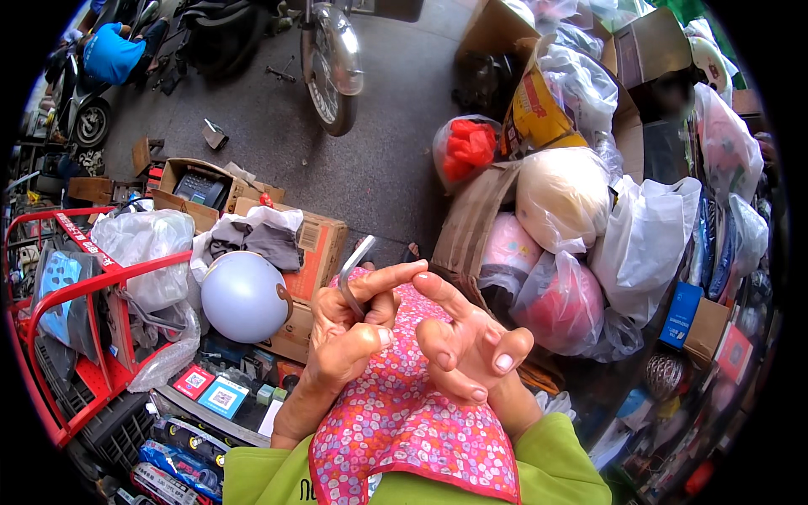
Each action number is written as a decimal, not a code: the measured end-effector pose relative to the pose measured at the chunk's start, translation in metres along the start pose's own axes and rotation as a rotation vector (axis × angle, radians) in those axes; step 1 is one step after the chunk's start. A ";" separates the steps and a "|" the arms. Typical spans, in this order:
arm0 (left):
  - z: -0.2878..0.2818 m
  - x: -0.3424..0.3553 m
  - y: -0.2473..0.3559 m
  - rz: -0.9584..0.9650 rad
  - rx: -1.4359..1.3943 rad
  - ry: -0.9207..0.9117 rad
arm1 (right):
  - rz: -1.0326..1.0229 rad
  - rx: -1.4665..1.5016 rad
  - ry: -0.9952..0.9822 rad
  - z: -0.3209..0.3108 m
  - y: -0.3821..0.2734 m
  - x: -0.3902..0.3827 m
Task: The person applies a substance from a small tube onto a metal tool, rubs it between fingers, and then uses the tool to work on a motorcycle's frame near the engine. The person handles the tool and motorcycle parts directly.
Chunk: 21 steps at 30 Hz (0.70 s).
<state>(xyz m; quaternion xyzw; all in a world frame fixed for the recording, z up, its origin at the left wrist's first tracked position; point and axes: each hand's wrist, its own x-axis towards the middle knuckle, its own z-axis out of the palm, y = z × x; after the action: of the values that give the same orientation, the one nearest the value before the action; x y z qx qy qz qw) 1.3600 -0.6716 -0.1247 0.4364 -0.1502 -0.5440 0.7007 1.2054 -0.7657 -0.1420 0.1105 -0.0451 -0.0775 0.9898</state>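
Note:
Over the pink floral apron (412, 412), my two hands are raised in front of my chest. Closed around a bent grey metal rod, shaped like a hex key (346, 273), is my left hand (343, 341), with its index finger stretched out to the right. The rod's upper end sticks out above that finger; its lower end is partly hidden by the fingers. Facing it, my right hand (471, 337) holds nothing. Its fingers are apart and partly curled, and its index fingertip meets or nearly meets the left one.
A round pale lamp-like globe (244, 296) and a red-framed basket (76, 290) stand at the left, near cardboard boxes (320, 244). Bagged goods in cartons (564, 198) crowd the right. Beyond lies grey floor (404, 109) with a motorcycle wheel (332, 76) and a person in blue (112, 55).

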 end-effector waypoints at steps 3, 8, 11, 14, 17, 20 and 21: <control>0.000 -0.001 -0.002 0.004 -0.031 0.018 | -0.032 0.019 -0.010 0.003 -0.001 0.001; 0.003 0.000 -0.003 -0.011 -0.082 0.004 | -0.013 -0.024 -0.029 0.000 -0.002 -0.002; 0.001 -0.003 -0.006 -0.006 -0.092 -0.021 | -0.039 -0.051 0.007 0.004 -0.003 0.000; 0.002 -0.005 -0.006 -0.014 -0.106 -0.002 | -0.084 -0.026 -0.022 0.001 -0.007 -0.001; 0.007 -0.003 -0.007 -0.001 -0.107 0.028 | -0.068 -0.013 -0.059 -0.003 -0.005 -0.003; 0.006 -0.003 -0.011 0.006 -0.066 0.006 | -0.034 0.015 -0.060 -0.004 -0.001 -0.003; 0.006 -0.003 -0.011 0.006 -0.056 -0.004 | -0.024 0.030 -0.057 -0.005 0.000 -0.003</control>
<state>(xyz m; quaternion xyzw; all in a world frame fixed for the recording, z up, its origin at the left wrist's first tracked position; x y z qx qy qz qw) 1.3476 -0.6713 -0.1293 0.4151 -0.1376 -0.5468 0.7140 1.2027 -0.7647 -0.1468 0.1238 -0.0730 -0.0918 0.9853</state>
